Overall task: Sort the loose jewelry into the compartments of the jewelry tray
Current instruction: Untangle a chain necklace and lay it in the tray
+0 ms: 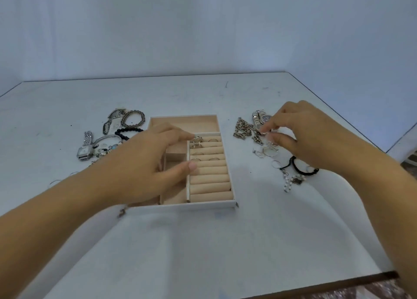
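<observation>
A beige jewelry tray lies at the table's middle, with ring rolls on its right side holding several rings. My left hand hovers over the tray's left compartments with fingers apart, its fingertips near the top rings, and nothing shows in it. My right hand reaches into the right jewelry pile, thumb and fingertips pinched at a small silver piece beside a gold chain and a watch. Whether that piece is gripped is unclear.
A left pile holds a silver watch, beaded bracelets, a black bead bracelet and a bangle. Black cords and a pearl chain lie at the right. The table's edge runs close at the right and front right.
</observation>
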`<control>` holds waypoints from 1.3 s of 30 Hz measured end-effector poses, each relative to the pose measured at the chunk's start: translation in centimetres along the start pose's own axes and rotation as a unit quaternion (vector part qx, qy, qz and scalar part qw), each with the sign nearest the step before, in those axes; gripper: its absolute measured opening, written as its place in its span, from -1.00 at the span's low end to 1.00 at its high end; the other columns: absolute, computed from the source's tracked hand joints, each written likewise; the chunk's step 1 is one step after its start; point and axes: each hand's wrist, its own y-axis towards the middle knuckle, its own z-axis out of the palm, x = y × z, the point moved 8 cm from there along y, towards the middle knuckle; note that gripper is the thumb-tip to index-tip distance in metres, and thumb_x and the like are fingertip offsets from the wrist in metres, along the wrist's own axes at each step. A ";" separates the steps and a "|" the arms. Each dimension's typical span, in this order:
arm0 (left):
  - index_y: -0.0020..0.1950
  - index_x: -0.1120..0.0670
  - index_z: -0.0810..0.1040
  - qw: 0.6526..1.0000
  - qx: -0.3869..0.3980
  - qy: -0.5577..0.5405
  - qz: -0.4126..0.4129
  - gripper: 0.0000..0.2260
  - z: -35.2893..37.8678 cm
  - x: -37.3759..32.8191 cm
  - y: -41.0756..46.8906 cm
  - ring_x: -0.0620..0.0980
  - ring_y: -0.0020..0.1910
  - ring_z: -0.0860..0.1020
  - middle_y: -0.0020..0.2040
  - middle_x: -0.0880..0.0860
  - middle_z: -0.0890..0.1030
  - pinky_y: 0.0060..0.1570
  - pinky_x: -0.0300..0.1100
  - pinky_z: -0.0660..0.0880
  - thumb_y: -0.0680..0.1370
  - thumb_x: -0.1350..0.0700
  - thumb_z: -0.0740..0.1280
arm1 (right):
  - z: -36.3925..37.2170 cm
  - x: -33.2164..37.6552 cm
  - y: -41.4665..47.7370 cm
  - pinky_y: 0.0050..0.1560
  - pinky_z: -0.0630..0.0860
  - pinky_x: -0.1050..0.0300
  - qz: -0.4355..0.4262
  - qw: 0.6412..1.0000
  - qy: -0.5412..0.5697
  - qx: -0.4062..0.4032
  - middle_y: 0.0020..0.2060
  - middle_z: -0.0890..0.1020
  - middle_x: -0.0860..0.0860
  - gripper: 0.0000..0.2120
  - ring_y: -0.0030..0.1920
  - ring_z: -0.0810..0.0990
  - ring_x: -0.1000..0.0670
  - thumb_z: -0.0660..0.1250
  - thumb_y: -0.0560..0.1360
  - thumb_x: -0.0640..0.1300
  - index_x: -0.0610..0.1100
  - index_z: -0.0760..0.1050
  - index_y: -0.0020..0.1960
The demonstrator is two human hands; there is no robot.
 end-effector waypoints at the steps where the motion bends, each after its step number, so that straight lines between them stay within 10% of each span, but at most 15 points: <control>1: 0.34 -0.15 0.40 1.000 0.006 0.002 0.013 -0.49 0.2 -0.8 1.0 -0.30 0.19 0.39 0.25 -0.29 0.41 0.17 -0.33 0.34 0.46 -0.34 0.18 | 0.1 -0.6 -0.2 0.08 0.28 0.14 0.006 1.000 -0.009 0.013 -0.01 0.47 0.14 -0.82 0.01 0.30 0.11 0.30 0.52 -0.02 0.13 0.56 0.10; 6: 0.29 -0.08 0.48 0.998 0.025 0.011 0.051 -0.63 3.0 -4.6 6.3 -0.17 0.24 0.42 0.25 -0.12 0.47 0.06 -0.63 0.13 0.50 -0.09 0.34 | 1.0 -3.4 -1.2 0.06 0.28 0.14 0.038 0.997 -0.040 0.058 0.02 0.49 0.11 -0.84 0.01 0.30 0.10 0.30 0.51 0.04 0.15 0.54 0.08; 18: 0.07 -0.12 0.62 0.997 0.053 0.017 0.045 -0.75 8.5 -6.2 11.6 -0.03 0.24 0.41 0.17 -0.08 0.50 0.23 0.03 0.39 0.44 -0.15 0.36 | 3.5 -4.4 -0.9 0.13 0.27 0.11 0.037 0.998 -0.003 0.057 0.08 0.46 0.09 -0.67 0.12 0.33 0.04 0.29 0.47 0.18 0.18 0.46 0.22; 39: 0.13 -0.07 0.61 0.997 0.065 0.035 0.023 -0.68 8.1 -5.7 11.8 -0.03 0.24 0.41 0.19 -0.08 0.50 0.26 -0.08 0.36 0.42 -0.14 0.40 | 4.5 -5.3 -0.8 0.25 0.17 0.02 0.100 0.987 0.029 0.124 0.04 0.39 0.09 -0.67 0.20 0.26 -0.01 0.29 0.45 0.22 0.19 0.45 0.19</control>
